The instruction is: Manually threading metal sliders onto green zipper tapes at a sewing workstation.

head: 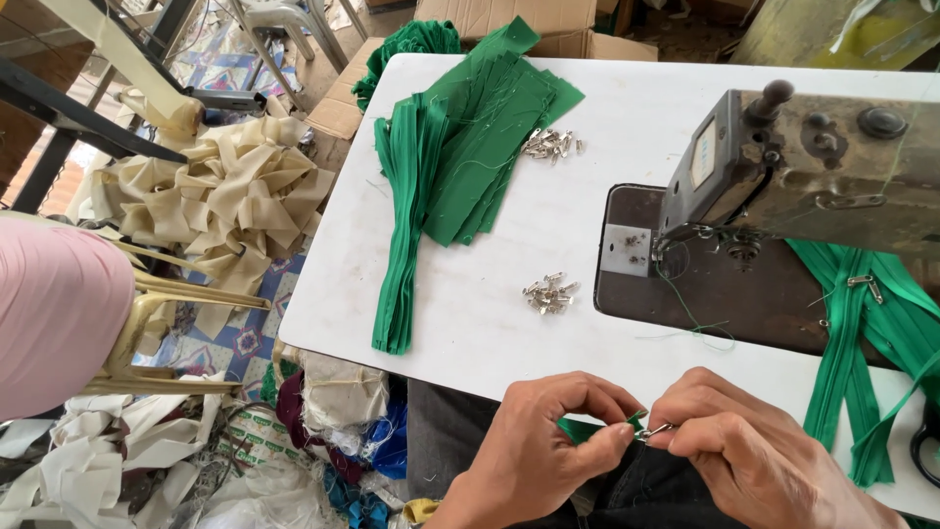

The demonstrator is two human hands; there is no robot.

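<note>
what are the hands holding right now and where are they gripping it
The left hand pinches the end of a green zipper tape; the right hand pinches a small metal slider.

Flattened brown corrugated cardboard boxes (519,22) lie on the floor beyond the far edge of the white table, one sheet (341,103) reaching down along the table's left corner. A small pale rectangular label plate (703,154) sits on the end face of the grey sewing machine. A white printed sack with green lettering (257,428) lies among floor scraps, lower left.

head view, looking down, close over table (470,323)
</note>
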